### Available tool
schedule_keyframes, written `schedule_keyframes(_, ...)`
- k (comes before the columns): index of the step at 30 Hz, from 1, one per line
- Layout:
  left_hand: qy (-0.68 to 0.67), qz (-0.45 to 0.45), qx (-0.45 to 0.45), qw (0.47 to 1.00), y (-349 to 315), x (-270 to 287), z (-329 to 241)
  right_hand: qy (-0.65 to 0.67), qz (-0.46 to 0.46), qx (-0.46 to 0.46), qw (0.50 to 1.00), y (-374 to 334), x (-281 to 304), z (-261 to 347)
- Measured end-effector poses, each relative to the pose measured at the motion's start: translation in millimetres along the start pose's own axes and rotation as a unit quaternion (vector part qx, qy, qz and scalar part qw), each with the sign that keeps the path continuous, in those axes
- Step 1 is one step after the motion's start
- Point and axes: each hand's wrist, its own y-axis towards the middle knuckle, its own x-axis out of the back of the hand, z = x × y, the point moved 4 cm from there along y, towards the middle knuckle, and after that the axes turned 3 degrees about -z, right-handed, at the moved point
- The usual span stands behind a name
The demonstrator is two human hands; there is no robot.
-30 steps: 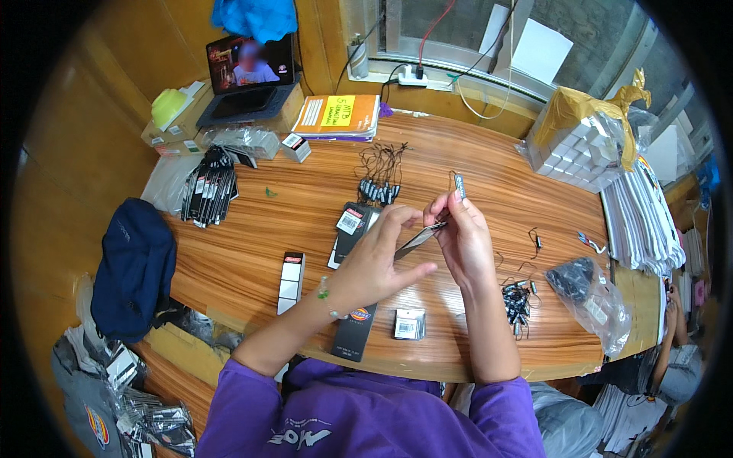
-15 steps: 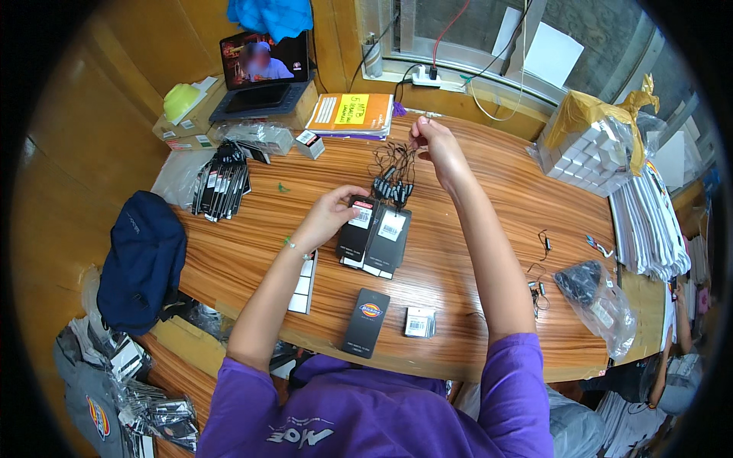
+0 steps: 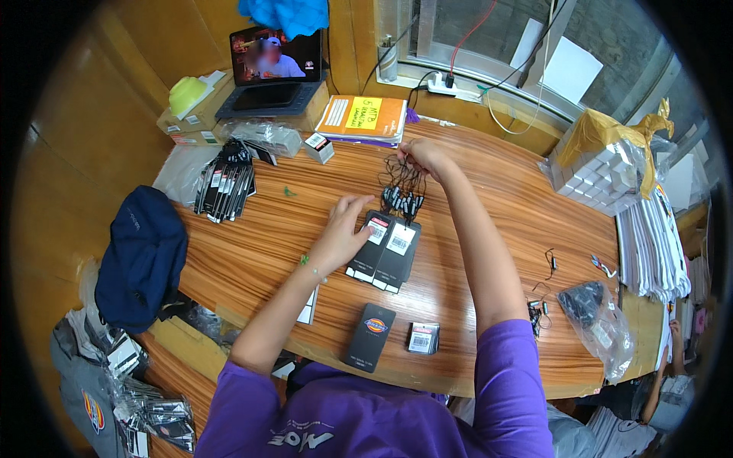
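Two side-by-side stacks of dark grey hang tags (image 3: pixel 388 263) with white barcode stickers lie mid-table. Black tag strings (image 3: pixel 402 197) with small plastic seals fan out from their upper ends. At the left stack's edge is my left hand (image 3: pixel 343 237), fingers stretched and apart, thumb touching the top tag. My right hand (image 3: pixel 424 157) pinches the looped ends of the strings beyond the tags. Nearer me lies a single dark hang tag (image 3: pixel 371 337) with a coloured oval emblem. Beside it sits a small pile of barcode stickers (image 3: pixel 423 338).
More tags (image 3: pixel 227 187) are bundled at the left, near a tablet (image 3: pixel 276 61) and an orange notebook (image 3: pixel 363 118). A navy pouch (image 3: pixel 141 259) lies left. On the right are loose strings (image 3: pixel 537 311), a plastic bag (image 3: pixel 599 328), wrapped white boxes (image 3: pixel 599 168) and stacked white garments (image 3: pixel 653 244).
My right hand has come down toward the tags, its pinched string ends lower and slacker. My left hand has shifted slightly, its thumb now on the left stack. The whole view has moved a little.
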Motion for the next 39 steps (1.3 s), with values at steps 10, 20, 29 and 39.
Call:
schedule_keyframes(10,-0.128,0.039,0.130,0.983,-59,34,-38,0.112,-0.059,-0.004,0.992,14,2,-22)
schedule_keyframes(20,-0.068,0.178,-0.002,0.982,-93,31,-51,0.005,-0.129,0.123,0.984,-125,46,-6)
schedule_keyframes(29,-0.127,0.262,0.076,0.954,-99,5,-48,-0.235,0.017,0.126,0.964,-301,-39,-70)
schedule_keyframes(39,-0.078,0.175,0.027,0.981,-106,15,-46,-0.155,-0.165,0.160,0.961,-313,-49,-90)
